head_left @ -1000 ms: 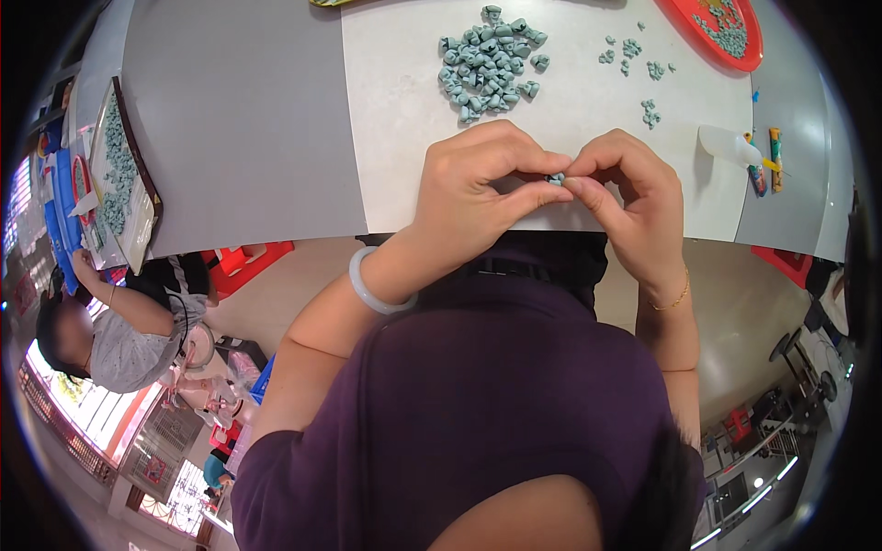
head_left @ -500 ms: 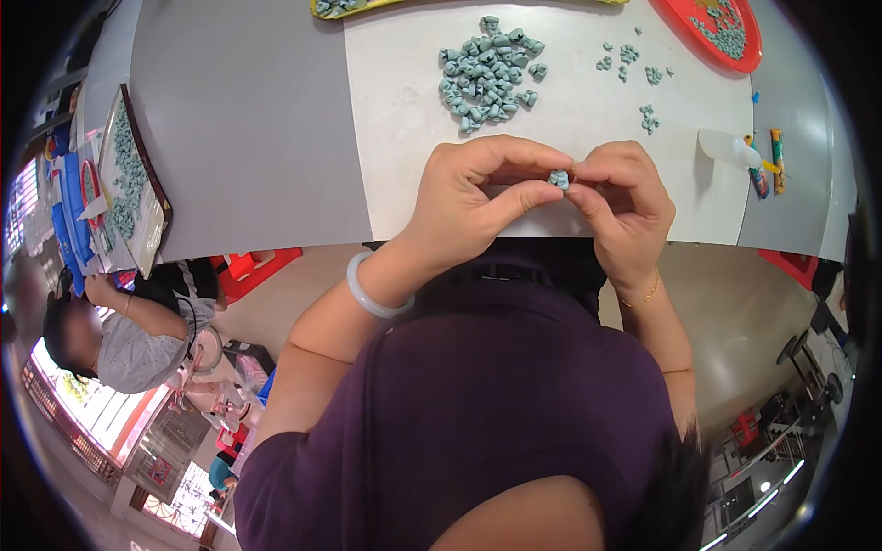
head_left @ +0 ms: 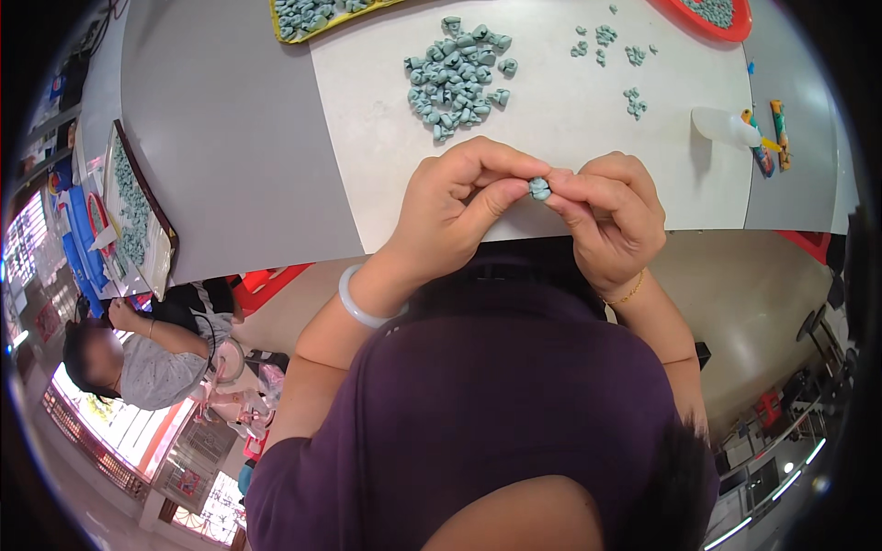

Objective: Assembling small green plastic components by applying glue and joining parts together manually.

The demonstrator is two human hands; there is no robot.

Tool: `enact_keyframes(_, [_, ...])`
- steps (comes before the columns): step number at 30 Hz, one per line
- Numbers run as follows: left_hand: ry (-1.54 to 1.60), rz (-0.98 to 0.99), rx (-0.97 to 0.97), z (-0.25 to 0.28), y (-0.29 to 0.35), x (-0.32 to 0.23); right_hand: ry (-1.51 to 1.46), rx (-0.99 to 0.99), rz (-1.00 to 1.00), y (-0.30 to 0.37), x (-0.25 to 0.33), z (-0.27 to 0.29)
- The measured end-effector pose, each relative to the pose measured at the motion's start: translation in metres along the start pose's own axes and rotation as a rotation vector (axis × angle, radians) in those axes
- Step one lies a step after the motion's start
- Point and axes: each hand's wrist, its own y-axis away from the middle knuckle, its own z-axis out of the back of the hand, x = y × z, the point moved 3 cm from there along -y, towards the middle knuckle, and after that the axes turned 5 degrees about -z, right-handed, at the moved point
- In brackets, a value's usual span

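My left hand point(head_left: 455, 207) and right hand point(head_left: 616, 216) are meeting over the near edge of the white sheet point(head_left: 358, 156). Between them I'm gripping one teal piece point(head_left: 539, 189): left thumb and forefinger are closing on its left side, right thumb and fingertip on its right. Both pinches are closed, tips nearly touching each other. The piece is sitting up off the sheet, small and lumpy; my fingers are covering parts of it, so I can't tell its full shape.

Ahead and slightly left, a loose pile point(head_left: 455, 81) of similar pieces is lying on the sheet, well apart from my fingers. Beyond it, to the left, a yellow-rimmed tray point(head_left: 288, 39) is holding more. To the right, smaller teal bits point(head_left: 635, 104) are lying in scattered clusters; a red dish point(head_left: 735, 35) at the far right is holding many more.

Right side: a white bottle point(head_left: 721, 127) is pointing its yellow nozzle rightward, near two colourful packets point(head_left: 780, 129).

I'm wearing a pale bangle point(head_left: 356, 301) on the left wrist, a gold bracelet point(head_left: 627, 292) on the right. Far left, a co-worker point(head_left: 165, 367) in a grey top is keeping near a dark-edged tray point(head_left: 156, 197) of teal pieces.
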Motion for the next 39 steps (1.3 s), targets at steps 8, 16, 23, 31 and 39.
enact_keyframes(8, [0.034, -0.016, -0.038, 0.000, 0.001, 0.001, 0.035, 0.001, 0.072, -0.001, 0.001, 0.003])
enact_keyframes(16, [0.004, -0.106, -0.073, 0.002, -0.003, 0.000, -0.103, 0.047, -0.114, -0.003, -0.002, -0.002])
enact_keyframes(23, [-0.107, -0.072, -0.086, 0.005, -0.002, -0.005, -0.125, 0.057, -0.140, -0.007, -0.004, -0.002])
enact_keyframes(31, [-0.230, -0.213, -0.080, 0.007, -0.002, -0.003, -0.059, 0.109, -0.136, -0.005, -0.003, -0.005])
enact_keyframes(39, [-0.177, -0.194, -0.073, 0.009, -0.005, -0.003, -0.124, 0.110, -0.211, -0.006, -0.005, -0.007])
